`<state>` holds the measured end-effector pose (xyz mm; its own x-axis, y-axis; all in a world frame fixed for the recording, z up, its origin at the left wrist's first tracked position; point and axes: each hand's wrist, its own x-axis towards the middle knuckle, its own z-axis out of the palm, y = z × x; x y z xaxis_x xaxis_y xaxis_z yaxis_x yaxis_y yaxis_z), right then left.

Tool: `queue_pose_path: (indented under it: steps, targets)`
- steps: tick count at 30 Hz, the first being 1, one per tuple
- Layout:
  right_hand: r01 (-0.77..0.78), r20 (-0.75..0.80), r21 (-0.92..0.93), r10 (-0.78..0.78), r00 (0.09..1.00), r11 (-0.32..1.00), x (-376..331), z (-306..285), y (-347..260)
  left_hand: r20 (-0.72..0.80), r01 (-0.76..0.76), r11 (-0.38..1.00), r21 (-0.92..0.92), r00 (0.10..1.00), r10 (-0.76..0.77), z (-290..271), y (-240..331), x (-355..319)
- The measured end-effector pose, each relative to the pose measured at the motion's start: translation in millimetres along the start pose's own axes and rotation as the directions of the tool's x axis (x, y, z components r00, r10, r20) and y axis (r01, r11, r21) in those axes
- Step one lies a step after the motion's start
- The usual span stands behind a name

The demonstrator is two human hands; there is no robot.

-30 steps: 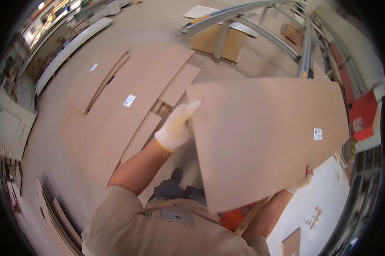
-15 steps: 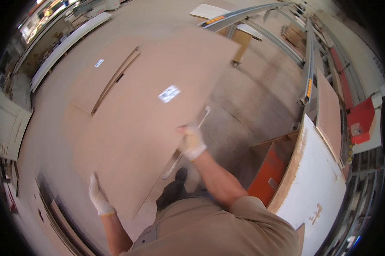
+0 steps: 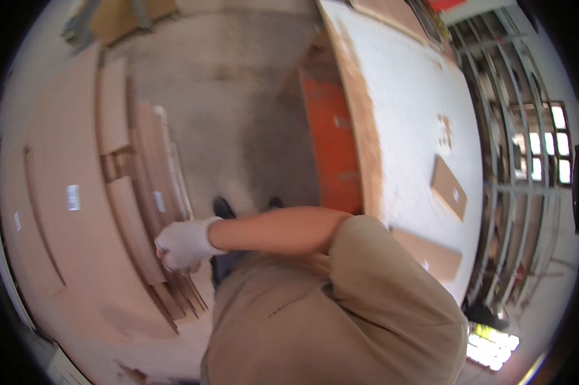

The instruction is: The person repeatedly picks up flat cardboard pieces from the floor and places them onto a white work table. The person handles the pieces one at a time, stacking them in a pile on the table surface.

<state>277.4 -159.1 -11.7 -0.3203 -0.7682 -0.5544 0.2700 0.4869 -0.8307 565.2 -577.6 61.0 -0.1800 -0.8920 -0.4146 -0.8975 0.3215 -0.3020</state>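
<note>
Concrete workshop floor (image 3: 238, 115), brown fibreboard panels (image 3: 65, 192) stacked flat at the person's left.
White-gloved hand (image 3: 183, 242), seemingly the right, rests on the stack's near edge, fingers (image 3: 167, 256) curled, grip unclear; left hand unseen. Loose thin strips (image 3: 187, 292) could slide off if nudged. Half a second earlier both gloved hands held a large sheet; white table (image 3: 417, 109) now closer.

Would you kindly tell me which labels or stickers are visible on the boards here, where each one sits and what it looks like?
Label: on the large brown board at left; small upright white rectangle.
Label: on a narrow brown strip above the gloved hand; small white rectangle.
Label: near the far left edge of the stack; tiny white rectangle.
Label: on a small brown panel on the white table; tiny white patch.
No screens or signs.
</note>
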Motion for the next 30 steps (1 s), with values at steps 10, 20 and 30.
queue_pose_path:
  steps: [10, 20, 30]
  targets:
    - [0.345, -0.604, 0.797, 0.628, 0.491, 0.496, -194, 115, 196, -0.290, -0.870, -0.045, -0.491, 0.115, 0.950, 33, 399, -248]
    - [-0.338, -0.389, 0.905, 0.828, -0.404, 0.260, -233, 229, 495, 0.361, -0.859, -0.194, -0.474, -0.390, 0.847, 284, 456, -336]
    - [-0.130, -0.406, 0.912, 0.807, -0.428, 0.390, -197, 75, 659, -0.145, -0.701, -0.603, -0.380, -0.599, 0.788, 194, 460, -357]
